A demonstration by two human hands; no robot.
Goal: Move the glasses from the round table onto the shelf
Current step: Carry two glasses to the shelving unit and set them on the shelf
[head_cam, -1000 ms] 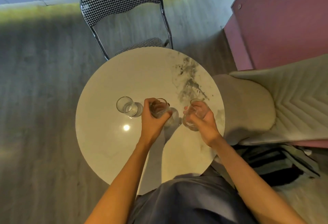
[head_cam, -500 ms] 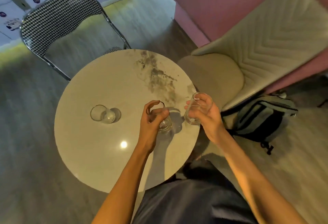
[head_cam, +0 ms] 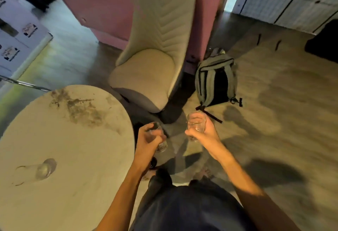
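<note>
Left hand (head_cam: 146,143) wrapped around a clear glass (head_cam: 157,137), held over the floor just off the round table (head_cam: 76,139) edge. Right hand (head_cam: 205,135) clamped on a second glass (head_cam: 196,123), also clear of the table. Third glass (head_cam: 39,171), blurred, stands on the tabletop, left. Beyond: cream chair (head_cam: 151,66), grey backpack (head_cam: 215,78) on floor.

Fingers of the left hand (head_cam: 146,144) are covering most of its glass (head_cam: 157,139). Far to that hand's left, motion blur is smearing the third glass (head_cam: 39,170), and the picture's edge is cutting off the table (head_cam: 76,157) there and below.
</note>
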